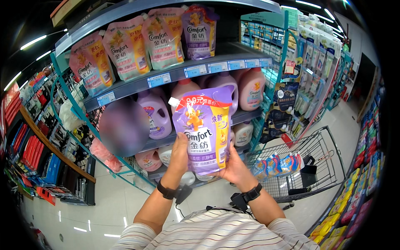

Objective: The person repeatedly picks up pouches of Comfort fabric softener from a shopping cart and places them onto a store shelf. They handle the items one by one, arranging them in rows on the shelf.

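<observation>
Both my hands hold up a purple Comfort fabric softener refill pouch (203, 131) in front of the shelves. It stands nearly upright, printed front towards me, with a white spout cap at its upper left corner. My left hand (178, 154) grips the lower left edge, thumb on the front. My right hand (236, 167) supports the lower right edge and bottom corner; some of its fingers are hidden behind the pouch. On the top shelf are several pink refill pouches (90, 64) and one purple pouch (200, 32). Purple bottles (157, 114) and a pink bottle (252, 89) fill the shelf behind.
A wire shopping cart (325, 168) stands at the right, with blue pouches (276, 165) and a black object in it. Pink bath puffs (106, 153) hang at the rack's left side. Goods racks line both sides of the tiled floor (106, 215). A round blur covers part of the left shelf.
</observation>
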Demonstrator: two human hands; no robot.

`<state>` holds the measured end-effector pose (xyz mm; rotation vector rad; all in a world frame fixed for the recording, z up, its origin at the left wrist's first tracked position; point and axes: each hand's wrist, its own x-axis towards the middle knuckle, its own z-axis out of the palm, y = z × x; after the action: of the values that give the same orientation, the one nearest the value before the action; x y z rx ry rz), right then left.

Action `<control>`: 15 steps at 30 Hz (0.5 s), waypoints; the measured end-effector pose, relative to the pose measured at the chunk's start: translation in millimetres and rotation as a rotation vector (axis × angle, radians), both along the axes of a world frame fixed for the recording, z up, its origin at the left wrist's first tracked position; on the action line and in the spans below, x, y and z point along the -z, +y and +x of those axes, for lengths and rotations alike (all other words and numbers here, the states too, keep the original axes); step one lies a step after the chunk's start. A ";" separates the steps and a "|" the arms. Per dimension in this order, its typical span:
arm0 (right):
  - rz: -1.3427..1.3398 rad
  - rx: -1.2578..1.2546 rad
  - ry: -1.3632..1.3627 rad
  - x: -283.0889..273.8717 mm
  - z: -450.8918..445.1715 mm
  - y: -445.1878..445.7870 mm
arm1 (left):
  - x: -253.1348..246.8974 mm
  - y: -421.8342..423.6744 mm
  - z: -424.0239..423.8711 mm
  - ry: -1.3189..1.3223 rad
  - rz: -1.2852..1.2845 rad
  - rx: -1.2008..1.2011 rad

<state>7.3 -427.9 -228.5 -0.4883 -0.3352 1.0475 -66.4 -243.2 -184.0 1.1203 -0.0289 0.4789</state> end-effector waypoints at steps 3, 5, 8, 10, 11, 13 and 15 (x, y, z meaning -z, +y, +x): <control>-0.035 0.005 -0.041 3.3 4.0 -1.8 | -0.1 -5.1 3.3 -0.029 -0.056 -0.040; -0.075 0.001 -0.093 2.8 11.1 -4.9 | -4.7 -9.3 3.9 -0.039 -0.072 -0.049; -0.133 0.013 -0.177 1.0 26.9 -11.3 | -7.3 -11.2 11.0 -0.025 -0.039 -0.067; -0.148 0.033 -0.243 -0.8 40.1 -11.7 | -10.6 -11.0 18.1 -0.022 -0.029 -0.092; -0.144 0.032 -0.286 -4.5 47.0 -12.9 | -13.2 -11.3 23.2 -0.020 -0.024 -0.102; -0.136 0.024 -0.365 -25.7 57.4 -14.5 | -29.3 -12.4 33.1 -0.058 -0.024 -0.101; -0.109 0.033 -0.387 -53.8 67.8 -16.6 | -51.1 -13.3 49.6 -0.104 -0.058 -0.096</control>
<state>75.1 -444.5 -174.7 -0.7954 -0.6118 0.9395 -16.8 -256.5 -132.9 1.0422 -0.0522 0.6202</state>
